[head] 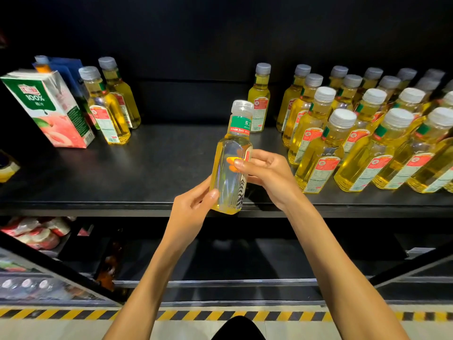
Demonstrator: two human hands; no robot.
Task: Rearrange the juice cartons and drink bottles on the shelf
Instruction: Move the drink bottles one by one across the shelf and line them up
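Held upright over the front edge of the shelf (147,173), seemingly clear of its surface: one bottle (232,143) of yellow drink, cap away, green neck band facing the camera. Clasped low from the left by the left grip (193,209), thumb on the front; wrapped at mid-body from the right by the right grip (267,173), fingertips on the label. Probably held two-handed so as to turn the label forward before setting down. Likely bound for the bare middle of the shelf, in front of the lone bottle (259,96) and beside the packed rows (367,143) at the shelf's right end. At the shelf's left end, a carton (49,106) with a pair (107,101) of bottles just beside it, seemingly not yet sorted. Hidden: the left fingers behind the bottle; most of a blue carton (71,67) at the shelf's back left; the far end of the rows, cut off by the frame. Below the shelf, too dark and blurred to name anything beyond red-and-white packs (36,231).
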